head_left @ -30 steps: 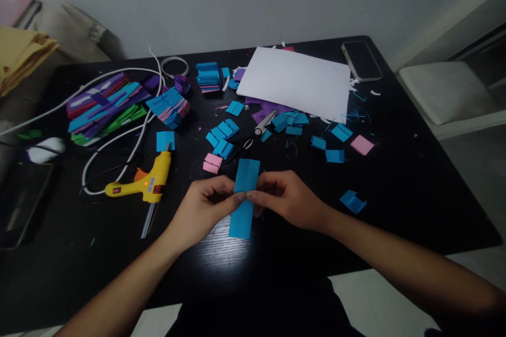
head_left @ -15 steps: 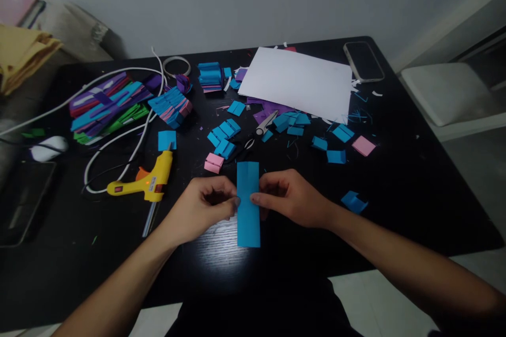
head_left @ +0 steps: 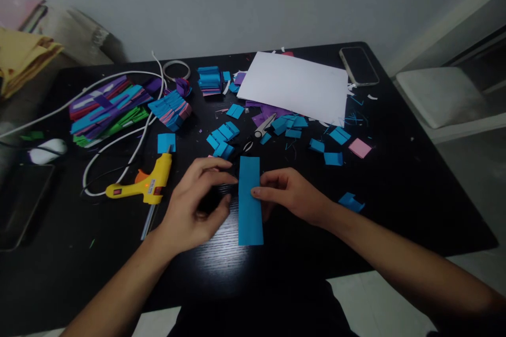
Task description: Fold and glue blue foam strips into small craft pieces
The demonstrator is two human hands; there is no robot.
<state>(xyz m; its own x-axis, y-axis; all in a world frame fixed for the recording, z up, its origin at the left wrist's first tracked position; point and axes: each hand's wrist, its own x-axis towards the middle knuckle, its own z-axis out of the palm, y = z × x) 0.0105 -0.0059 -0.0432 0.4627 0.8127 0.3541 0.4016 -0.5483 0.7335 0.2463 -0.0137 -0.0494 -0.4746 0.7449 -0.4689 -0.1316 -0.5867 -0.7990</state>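
A blue paper strip [head_left: 249, 221] hangs upright in front of me over the table's near half. My right hand [head_left: 286, 193] pinches its right edge, thumb on the near face and the other fingers behind. To the left of the strip, my left hand [head_left: 201, 202] is open, with thumb and fingers apart and the fingertips close to the strip's left edge. Just beyond the strip lie scissors [head_left: 263, 126], their handles partly hidden. Folded blue paper pieces [head_left: 223, 137] lie behind my left hand, which mostly covers a pink piece.
A yellow glue gun [head_left: 152, 184] lies on the left, its tip on a blue square, near a white cable [head_left: 89, 168]. Bundled coloured strips [head_left: 106, 108], a white sheet [head_left: 296, 84] and a phone [head_left: 359, 66] sit farther back. A mouse [head_left: 48, 151] is far left.
My left hand has let go of the strip and spread its fingers, moving slightly left. My right hand still holds the strip, which is now slightly tilted.
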